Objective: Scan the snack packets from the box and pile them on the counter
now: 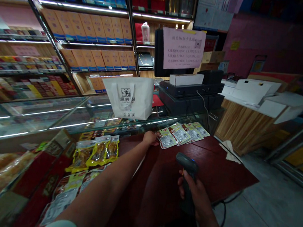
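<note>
My left hand [150,138] reaches far across the dark red counter, its fingers closed at the left edge of a flat snack packet [166,138]. This packet is the leftmost in an overlapping row of printed green-and-white packets [193,131]. A dark handheld barcode scanner [187,162] is in my right hand [194,193], fingers wrapped round its handle and its head tilted up above the counter. Left of my forearm lie yellow vacuum-packed snack packets [98,151], with more flat packets [67,194] nearer me, partly hidden by the arm.
A white tote bag [129,98] stands on the glass display case [71,115] behind the counter [160,182]. A monitor with a pink sign [183,48] is above a black cash drawer [172,101]. Red cartons [42,175] border the left; a cloth [230,151] hangs at the right edge.
</note>
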{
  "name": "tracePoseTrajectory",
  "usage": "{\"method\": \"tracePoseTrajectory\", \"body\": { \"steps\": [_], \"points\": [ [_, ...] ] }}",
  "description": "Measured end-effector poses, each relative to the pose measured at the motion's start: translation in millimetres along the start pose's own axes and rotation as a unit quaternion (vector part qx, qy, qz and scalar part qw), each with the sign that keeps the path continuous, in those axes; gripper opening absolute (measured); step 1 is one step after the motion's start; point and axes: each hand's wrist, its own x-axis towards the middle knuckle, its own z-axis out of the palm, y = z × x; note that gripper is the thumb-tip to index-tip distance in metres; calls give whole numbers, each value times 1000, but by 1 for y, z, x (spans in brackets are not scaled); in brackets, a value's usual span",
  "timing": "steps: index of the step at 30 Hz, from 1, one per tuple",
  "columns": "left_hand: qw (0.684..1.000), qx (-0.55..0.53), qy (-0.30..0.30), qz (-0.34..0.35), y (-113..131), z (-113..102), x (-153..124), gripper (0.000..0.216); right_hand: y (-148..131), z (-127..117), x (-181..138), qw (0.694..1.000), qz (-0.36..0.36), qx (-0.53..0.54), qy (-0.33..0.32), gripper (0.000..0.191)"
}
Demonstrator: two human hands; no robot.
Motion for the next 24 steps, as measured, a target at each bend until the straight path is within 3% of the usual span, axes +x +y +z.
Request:
{"method": "tracePoseTrajectory", "body": {
  "steps": [4, 10, 15, 19, 24],
  "points": [
    [995, 61, 39, 72, -13, -19, -49, 28, 4, -5, -3, 1000, 11, -20, -4, 66],
    [946, 165, 188, 204, -81, -66, -150, 24, 7, -9, -4, 1000, 10, -14, 1, 64],
    [905, 269, 310, 108, -123, -142, -186, 25, 6, -11, -5, 1000, 22, -19, -8, 62],
    [902, 309, 301, 27, -140, -192, -192, 25, 6, -12, -3, 999, 34, -10, -6, 63],
    [941, 269, 202, 32, -160, -208, -202, 22, 8, -17, 2, 999, 42, -16, -15, 65]
  ]
}}
